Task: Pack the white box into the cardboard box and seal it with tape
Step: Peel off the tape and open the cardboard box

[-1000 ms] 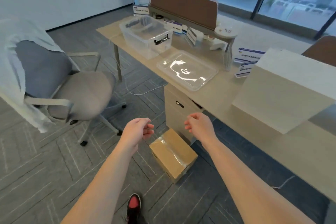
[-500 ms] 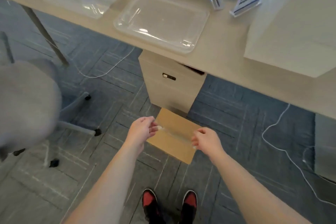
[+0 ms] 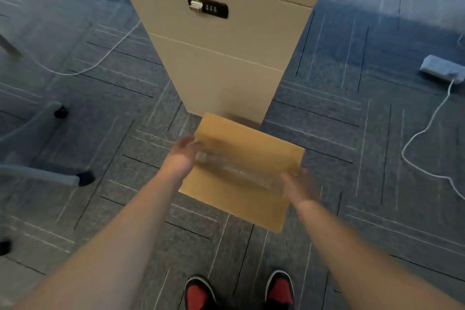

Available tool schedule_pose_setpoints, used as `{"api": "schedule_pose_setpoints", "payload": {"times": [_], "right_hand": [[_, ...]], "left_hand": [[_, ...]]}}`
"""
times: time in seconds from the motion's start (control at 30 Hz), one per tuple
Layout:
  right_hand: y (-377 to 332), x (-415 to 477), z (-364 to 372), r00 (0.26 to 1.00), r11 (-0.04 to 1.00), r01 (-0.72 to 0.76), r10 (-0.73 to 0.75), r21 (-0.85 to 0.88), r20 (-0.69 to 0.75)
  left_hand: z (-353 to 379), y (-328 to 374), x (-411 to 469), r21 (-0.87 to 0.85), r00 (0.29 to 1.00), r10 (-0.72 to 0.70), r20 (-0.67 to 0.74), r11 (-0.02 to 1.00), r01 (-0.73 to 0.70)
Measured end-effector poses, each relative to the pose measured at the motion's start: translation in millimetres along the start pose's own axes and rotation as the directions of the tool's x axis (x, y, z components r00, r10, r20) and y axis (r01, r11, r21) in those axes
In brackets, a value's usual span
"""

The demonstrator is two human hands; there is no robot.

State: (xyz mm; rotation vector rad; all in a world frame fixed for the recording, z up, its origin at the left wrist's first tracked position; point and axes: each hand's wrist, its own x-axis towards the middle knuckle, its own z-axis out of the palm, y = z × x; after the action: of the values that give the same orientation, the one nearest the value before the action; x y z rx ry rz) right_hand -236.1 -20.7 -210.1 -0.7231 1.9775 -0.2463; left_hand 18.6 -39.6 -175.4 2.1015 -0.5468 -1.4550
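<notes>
Cardboard box [image 3: 234, 201] lies flat on the carpet floor [image 3: 352, 184], right between my two grips. Its flaps are shut, so I cannot see what is inside.

One strip of clear tape [image 3: 236, 171] runs across the top, from the left grip [image 3: 181, 158] to the right grip [image 3: 300, 187]. The tape is shiny and hard to make out.

Both grips are blurry. The left one is at the left end of the tape, and I cannot tell if it is pinching the tape or just lying on it. The right one is at the other end, by the right edge of the box, and I cannot tell if its fingers are spread or pinching. Both arms are bare and reach down and forward, nearly straight.

Just past the grips stands one drawer cabinet [image 3: 226, 65], right at the far edge of the box. Its top is cut off. It has one dark lock [image 3: 208, 7].

Near my side of the grips I count two red and black shoes [image 3: 200, 293], cut off at the bottom. Right of the right grip, one white cable [image 3: 425, 131] curls up to a grey block [image 3: 442, 69]. Left of the left grip are chair legs [image 3: 40, 173], partly cut off.
</notes>
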Motion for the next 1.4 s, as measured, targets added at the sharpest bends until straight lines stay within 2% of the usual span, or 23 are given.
{"api": "schedule_pose_setpoints", "payload": {"times": [0.13,0.27,0.47,0.6,0.73,0.9,1.0,1.1,1.23,1.4], "right_hand": [[14.5,24.6,23.0,0.995,0.992,-0.054,0.062,0.115,-0.072],[7.6,29.5,31.1,0.99,0.985,-0.072,0.09,0.159,-0.108],[-12.0,-3.2,11.1,0.995,0.983,-0.026,0.044,0.181,-0.095],[-51.7,-74.8,-50.1,0.995,0.993,-0.014,0.025,0.118,-0.094],[-99.3,-157.8,-118.9,0.995,0.996,0.058,-0.051,0.072,-0.09],[-144.9,-272.1,-210.8,0.992,0.99,0.105,-0.098,0.089,-0.076],[-157.8,-333.0,-267.6,0.99,0.979,0.121,-0.108,0.161,-0.091],[-148.7,-379.2,-316.9,0.988,0.967,0.134,-0.114,0.217,-0.104],[-116.1,-407.5,-384.8,0.975,0.943,0.18,-0.134,0.281,-0.175],[-60.8,-411.9,-490.9,0.942,0.949,0.232,-0.166,0.212,-0.291]], "left_hand": [[6.2,-29.5,44.1,0.035,0.999,-0.011,0.036,0.999,0.01],[13.3,-38.0,55.6,0.136,1.0,-0.005,0.005,0.991,0.004],[1.6,-6.0,6.4,0.004,0.999,-0.023,-0.021,1.0,0.023],[-24.3,46.8,-73.0,0.107,0.996,0.071,-0.045,0.992,-0.066],[-54.2,111.0,-158.5,0.118,0.995,0.101,-0.029,0.988,-0.097],[-75.9,184.3,-279.1,0.103,0.99,0.125,-0.058,0.988,-0.119],[-73.2,220.3,-356.9,0.075,0.987,0.148,-0.057,0.987,-0.144],[-61.8,235.7,-424.6,0.061,0.986,0.158,-0.047,0.986,-0.155],[-25.7,241.8,-487.0,0.076,0.968,0.241,-0.064,0.969,-0.236],[53.2,245.0,-556.7,0.063,0.937,0.345,-0.055,0.938,-0.342]]}}
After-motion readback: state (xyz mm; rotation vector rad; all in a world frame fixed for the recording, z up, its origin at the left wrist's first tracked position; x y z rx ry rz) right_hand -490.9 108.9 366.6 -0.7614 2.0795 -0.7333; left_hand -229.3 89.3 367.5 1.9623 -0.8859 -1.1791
